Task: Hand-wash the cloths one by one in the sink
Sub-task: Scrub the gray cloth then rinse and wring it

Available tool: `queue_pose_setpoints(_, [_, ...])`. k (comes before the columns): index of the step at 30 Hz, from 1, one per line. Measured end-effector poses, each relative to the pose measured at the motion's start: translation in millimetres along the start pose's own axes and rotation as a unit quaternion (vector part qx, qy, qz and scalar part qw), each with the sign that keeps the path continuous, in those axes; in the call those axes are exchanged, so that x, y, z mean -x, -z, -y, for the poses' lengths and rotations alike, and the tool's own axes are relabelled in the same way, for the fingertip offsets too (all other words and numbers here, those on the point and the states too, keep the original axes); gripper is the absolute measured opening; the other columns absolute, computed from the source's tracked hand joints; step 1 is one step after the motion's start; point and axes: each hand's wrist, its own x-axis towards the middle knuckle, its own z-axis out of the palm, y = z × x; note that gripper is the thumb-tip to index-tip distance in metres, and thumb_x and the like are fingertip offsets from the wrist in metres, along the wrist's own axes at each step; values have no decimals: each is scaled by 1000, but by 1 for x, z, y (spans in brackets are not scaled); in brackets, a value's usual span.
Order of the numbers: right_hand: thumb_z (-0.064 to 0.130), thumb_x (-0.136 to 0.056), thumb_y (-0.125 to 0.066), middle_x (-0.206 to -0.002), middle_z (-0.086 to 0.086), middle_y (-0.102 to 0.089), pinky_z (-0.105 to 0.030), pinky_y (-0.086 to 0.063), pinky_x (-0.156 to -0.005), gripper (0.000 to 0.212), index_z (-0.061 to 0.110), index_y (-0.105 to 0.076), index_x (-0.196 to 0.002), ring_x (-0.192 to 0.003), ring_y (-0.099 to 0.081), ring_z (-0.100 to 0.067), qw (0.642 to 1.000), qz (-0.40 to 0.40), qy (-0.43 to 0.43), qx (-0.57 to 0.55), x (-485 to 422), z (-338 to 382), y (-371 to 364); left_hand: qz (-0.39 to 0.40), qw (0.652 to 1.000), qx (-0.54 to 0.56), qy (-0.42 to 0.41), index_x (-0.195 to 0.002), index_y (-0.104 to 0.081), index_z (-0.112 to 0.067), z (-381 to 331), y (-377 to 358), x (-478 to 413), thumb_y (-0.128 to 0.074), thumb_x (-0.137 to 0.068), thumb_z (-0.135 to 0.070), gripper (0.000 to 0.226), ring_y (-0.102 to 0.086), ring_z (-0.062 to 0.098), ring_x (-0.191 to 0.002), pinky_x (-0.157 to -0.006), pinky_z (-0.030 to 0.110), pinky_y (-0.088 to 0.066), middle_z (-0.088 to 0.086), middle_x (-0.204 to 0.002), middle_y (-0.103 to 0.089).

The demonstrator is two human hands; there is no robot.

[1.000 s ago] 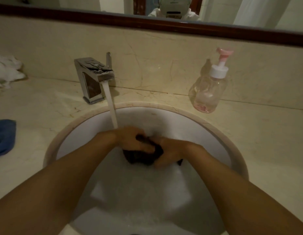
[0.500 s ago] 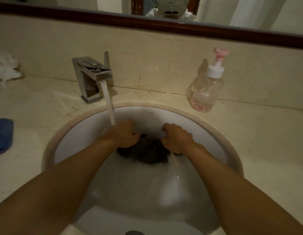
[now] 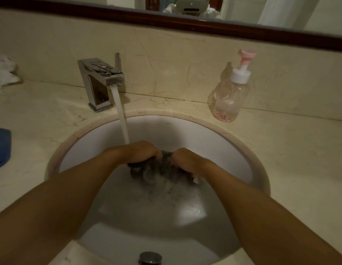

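A dark wet cloth (image 3: pixel 158 169) lies bunched in the water of the round white sink (image 3: pixel 185 131). My left hand (image 3: pixel 139 153) grips its left side with curled fingers. My right hand (image 3: pixel 187 159) grips its right side the same way. The two hands are close together over the cloth, and their fingertips are hidden in the fabric. Water runs from the chrome faucet (image 3: pixel 100 81) in a stream (image 3: pixel 121 115) that lands on the back of my left hand. The sink holds cloudy, soapy water.
A clear soap pump bottle (image 3: pixel 228 96) with a pink top stands on the marble counter at the back right. A blue cloth (image 3: pixel 1 147) lies at the counter's left edge, a white cloth (image 3: pixel 3 73) at the far left back. A drain knob (image 3: pixel 150 258) sits on the near rim.
One second ago my hands were pressed together over the cloth. They then spread apart and now have drawn closer again, still gripping it; more foam shows in the water.
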Motion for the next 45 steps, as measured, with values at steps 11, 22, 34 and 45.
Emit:
queue_pose_setpoints(11, [38, -78, -81, -136, -5, -60, -38, -52, -100, 75, 26, -50, -145, -120, -60, -27, 991, 16, 23, 127, -10, -19, 2, 53, 984, -141, -94, -130, -56, -34, 12, 9, -5, -84, -71, -52, 68, -59, 13, -114, -105, 42, -49, -10, -124, -62])
queue_pose_setpoints(22, [24, -103, -48, -113, -11, -65, -32, -47, -80, 27, 9, -63, -119, -97, -60, -27, 998, 19, -53, 32, -11, -21, 3, 78, 992, -56, 82, -115, -68, -19, 6, 0, -2, -58, -87, -60, 51, -65, 28, -107, -102, 45, -50, 7, -121, -68])
queue_pose_setpoints(34, [34, -91, -70, -157, -7, -41, -48, -42, -111, 77, 33, -32, -158, -138, -46, -35, 970, 0, 42, 238, 1, -31, 0, 88, 962, -259, -4, -149, -33, -30, 16, 1, -2, -83, -72, -42, 92, -43, 26, -136, -114, 46, -38, -1, -147, -43])
queue_pose_setpoints(45, [34, -91, -69, -132, -10, -57, -41, -50, -94, 51, 14, -53, -135, -117, -58, -34, 990, -104, -44, 84, -1, -36, 22, -205, 965, -145, -73, -127, -57, -15, 18, 19, 3, -69, -92, -29, 40, -60, 25, -108, -95, 36, -50, 5, -116, -60])
